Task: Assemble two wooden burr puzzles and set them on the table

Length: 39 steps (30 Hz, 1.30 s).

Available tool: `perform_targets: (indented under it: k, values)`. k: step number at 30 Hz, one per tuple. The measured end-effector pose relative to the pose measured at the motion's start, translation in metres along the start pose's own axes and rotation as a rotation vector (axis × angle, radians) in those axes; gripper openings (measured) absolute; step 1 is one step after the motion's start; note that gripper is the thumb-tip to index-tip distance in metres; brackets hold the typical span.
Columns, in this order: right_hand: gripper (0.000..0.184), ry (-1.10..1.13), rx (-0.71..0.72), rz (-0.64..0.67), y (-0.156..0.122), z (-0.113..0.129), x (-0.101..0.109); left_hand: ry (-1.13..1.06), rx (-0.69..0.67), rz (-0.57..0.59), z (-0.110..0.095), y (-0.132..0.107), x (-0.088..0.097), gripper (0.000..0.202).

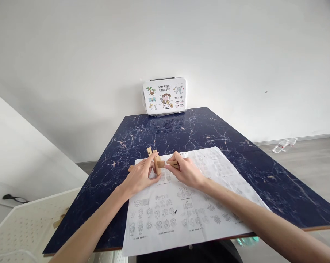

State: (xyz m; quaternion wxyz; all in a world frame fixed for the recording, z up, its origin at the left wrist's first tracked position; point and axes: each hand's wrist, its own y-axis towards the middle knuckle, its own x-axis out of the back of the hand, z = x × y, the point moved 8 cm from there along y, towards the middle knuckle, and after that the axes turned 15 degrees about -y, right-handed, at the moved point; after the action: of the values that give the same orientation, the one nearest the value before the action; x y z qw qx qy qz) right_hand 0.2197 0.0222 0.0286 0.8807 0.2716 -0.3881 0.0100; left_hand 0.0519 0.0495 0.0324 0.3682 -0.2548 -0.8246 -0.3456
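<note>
My left hand (141, 173) is closed around a cluster of wooden puzzle pieces (157, 166), with fingers on top and thumb at the near side. One bar of the cluster points away from me, and another end sticks out to the left. Between thumb and fingers, my right hand (185, 170) pinches a short wooden block (172, 164) with a dark mark on its end. This block lies against or very close to the cluster's right side; whether they interlock cannot be made out. Beneath both hands is a printed instruction sheet (154, 244) with line drawings.
The dark blue marbled table (203, 128) narrows toward the wall. A white cartoon case (165, 96) stands upright at its far edge. Low on the left, a perforated cream surface (25, 226) carries more wooden pieces (58, 221). Clear plastic items (284, 145) lie on the floor at right.
</note>
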Motion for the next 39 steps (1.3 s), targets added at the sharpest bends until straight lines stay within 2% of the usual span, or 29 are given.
perform_targets:
  k: [4, 10, 15, 17, 20, 22, 25, 32, 39]
  values:
    - [0.028, 0.0, -0.006, -0.009, 0.0, 0.001, 0.0, -0.025, 0.028, 0.005, -0.001, 0.001, 0.001, 0.083]
    - [0.024, -0.028, -0.057, -0.087, -0.006, -0.002, -0.004, -0.055, 0.042, -0.024, -0.001, 0.001, -0.001, 0.081]
    - [0.027, 0.035, -0.098, -0.084, -0.007, -0.004, -0.006, -0.117, 0.069, -0.032, 0.0, 0.001, -0.001, 0.079]
    - [0.03, 0.133, -0.131, -0.073, -0.004, -0.007, -0.003, -0.141, 0.056, -0.075, -0.004, 0.003, 0.005, 0.082]
    - [0.03, 0.4, -0.148, -0.005, 0.001, -0.009, -0.004, -0.168, 0.053, -0.109, -0.008, 0.006, 0.014, 0.09]
    - [0.033, 0.55, -0.143, 0.058, 0.004, -0.009, -0.008, -0.179, 0.062, -0.076, -0.009, 0.007, 0.016, 0.096]
    - [0.036, 0.648, -0.142, 0.108, 0.005, -0.01, -0.012, -0.175, 0.045, -0.033, -0.009, 0.007, 0.017, 0.102]
    - [0.038, 0.693, -0.158, 0.092, 0.006, -0.011, -0.007, -0.279, -0.066, -0.156, -0.01, 0.01, 0.029, 0.091]
    - [0.039, 0.658, -0.172, 0.081, 0.007, -0.015, -0.008, -0.333, 0.046, -0.138, -0.007, 0.01, 0.025, 0.094]
